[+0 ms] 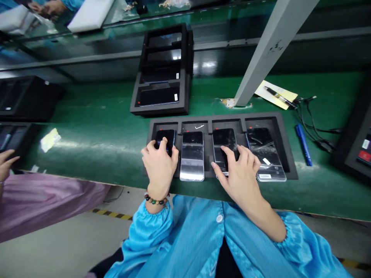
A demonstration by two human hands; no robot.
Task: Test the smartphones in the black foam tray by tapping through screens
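A black foam tray [290, 164] with four slots lies in front of me, a smartphone in each. My left hand [159, 160] is curled over the leftmost smartphone [171, 136], thumb on its right side and fingers across its upper part. Beside it, an untouched smartphone [192, 154] rests with its lower end over the tray's near rim. My right hand [242, 170] spans the third smartphone [222, 136], thumb by its left edge and index finger on the screen. The rightmost smartphone [266, 154], with white labels and a clear film or cover, lies slightly askew.
Behind stands a stack of foam trays [185, 92] holding phones. A grey metal post [261, 58] rises from the green bench [95, 116]. To the right are a blue marker [303, 144], a pen [279, 96], paper and cables [313, 123]. A co-worker's hand [5, 164] shows at left.
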